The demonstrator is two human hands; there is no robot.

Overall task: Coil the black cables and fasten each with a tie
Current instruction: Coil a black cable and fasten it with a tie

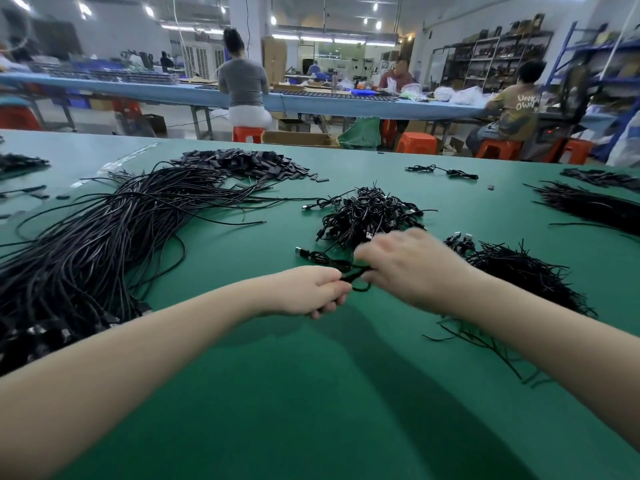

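two hands working one black cable over a green surface

both forearms reach in from the near edge of the green surface. the left hand has its fingers curled tight around a coiled black cable, whose plug end trails to the left just above the surface. the right hand, blurred, meets the same cable at its fingertips; whether they are pinching it i cannot tell. just right lies a heap of thin black ties. beyond the hands sits a pile of finished coils, and to the left a long sprawl of loose black cables. farther back, small black sleeves are heaped.
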